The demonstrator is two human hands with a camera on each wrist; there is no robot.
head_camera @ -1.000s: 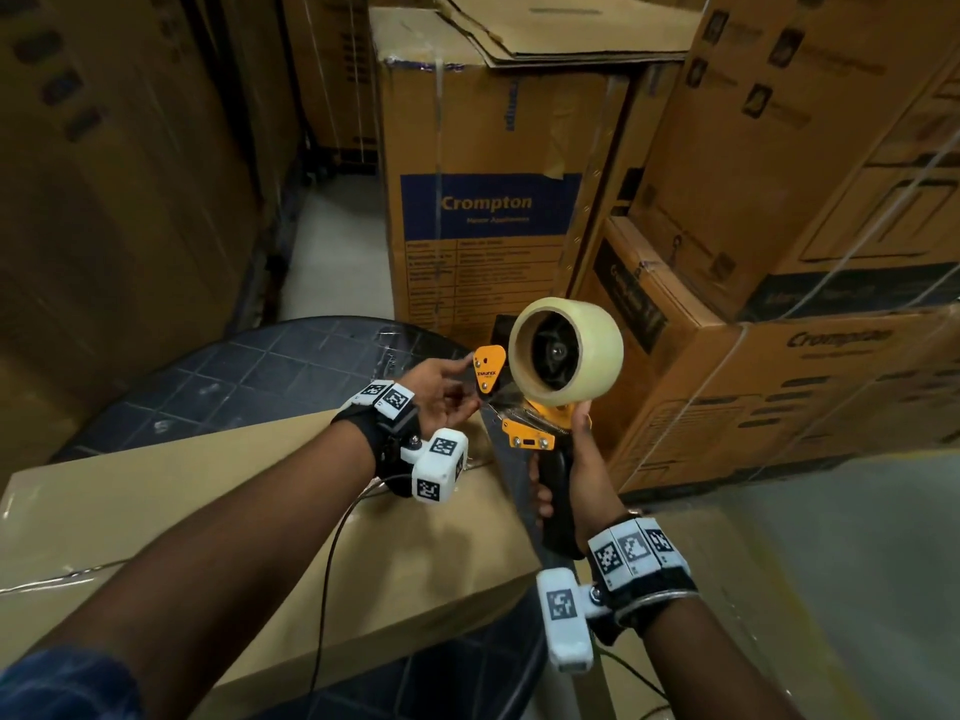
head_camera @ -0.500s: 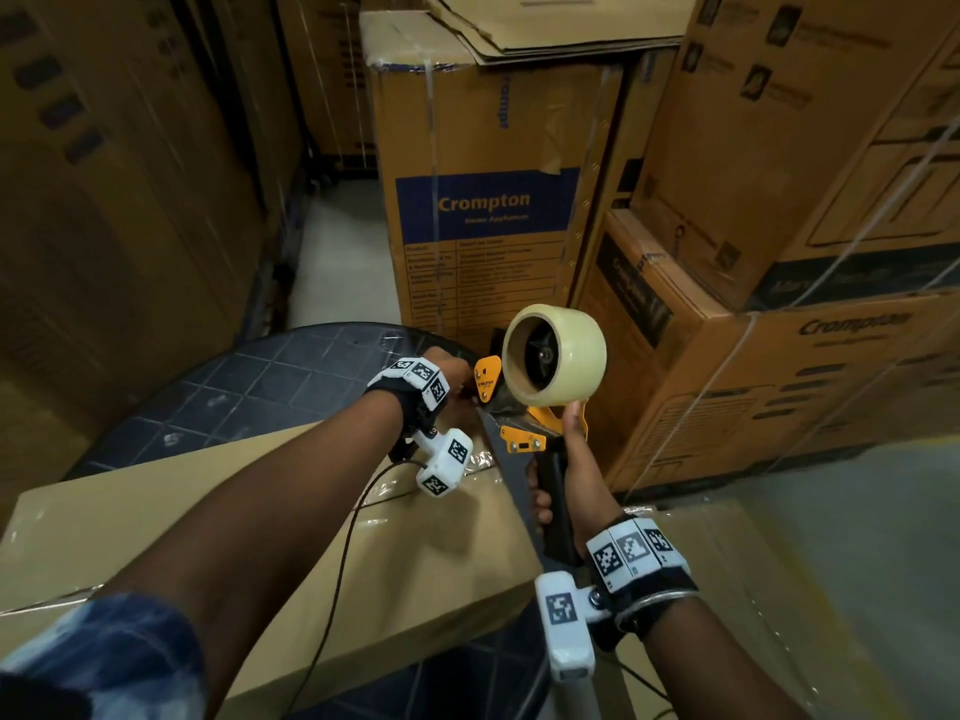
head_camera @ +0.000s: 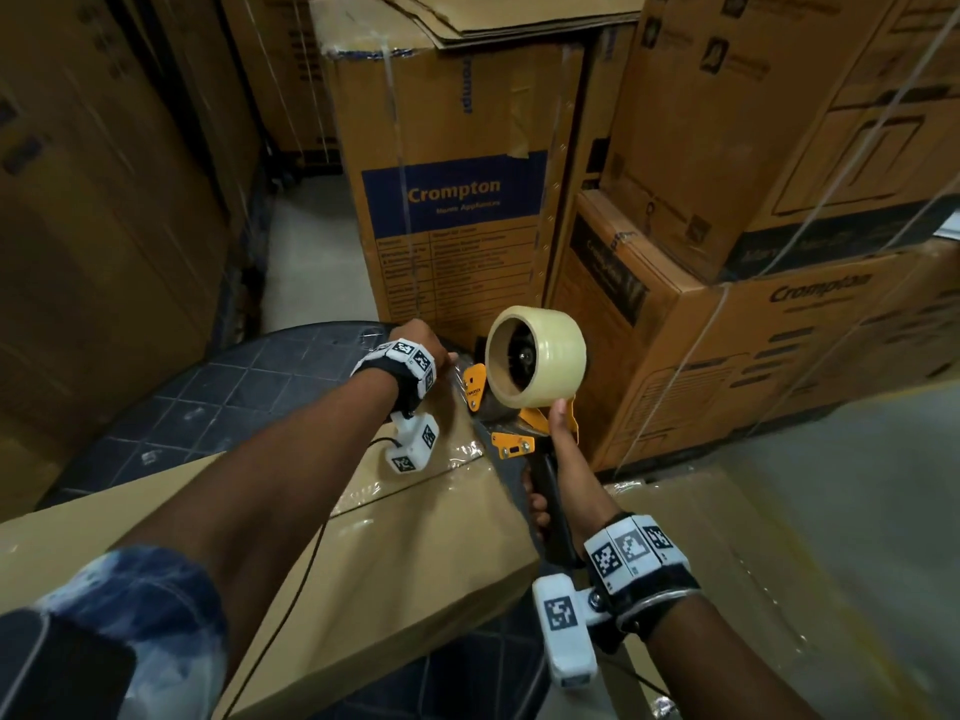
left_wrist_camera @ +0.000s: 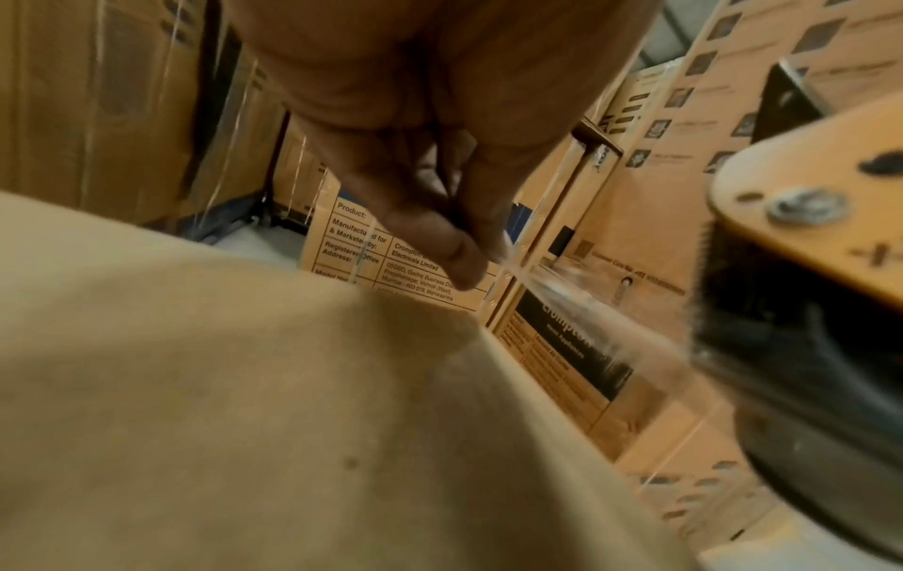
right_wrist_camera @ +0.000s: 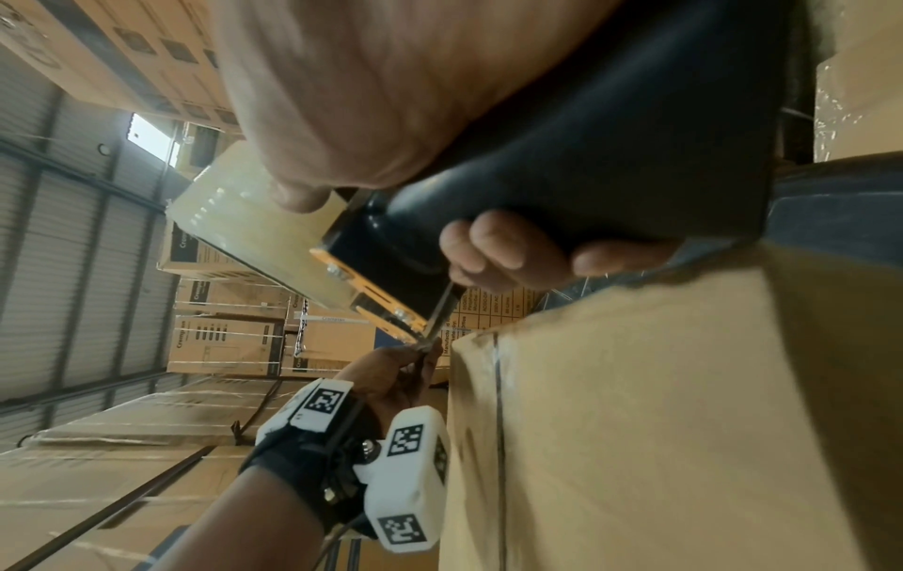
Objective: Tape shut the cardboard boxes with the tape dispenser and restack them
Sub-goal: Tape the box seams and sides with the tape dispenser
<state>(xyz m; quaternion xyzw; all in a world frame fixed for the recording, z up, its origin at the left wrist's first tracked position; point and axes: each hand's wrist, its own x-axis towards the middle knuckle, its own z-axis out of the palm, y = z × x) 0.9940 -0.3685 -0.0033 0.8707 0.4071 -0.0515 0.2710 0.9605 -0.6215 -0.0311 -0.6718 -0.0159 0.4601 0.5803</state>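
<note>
- The right hand [head_camera: 558, 459] is wrapped round the black handle of the tape dispenser [head_camera: 524, 402], fingers curled under it and thumb stretched up toward the tape roll [head_camera: 540, 356].
- The dispenser stands at the far right corner of the near cardboard box [head_camera: 363, 553], its orange front end low against the box top.
- The left hand [head_camera: 428, 345] is at the box's far edge, just left of the dispenser; in the left wrist view thumb and fingertips [left_wrist_camera: 459, 262] pinch the end of the clear tape strip [left_wrist_camera: 586, 305], which stretches back to the dispenser.
- The box lies on a dark round bench [head_camera: 208, 402] with a grid pattern.
- Stacked boxes [head_camera: 779, 356] fill the far and right sides; one bears a blue label [head_camera: 454, 194].
</note>
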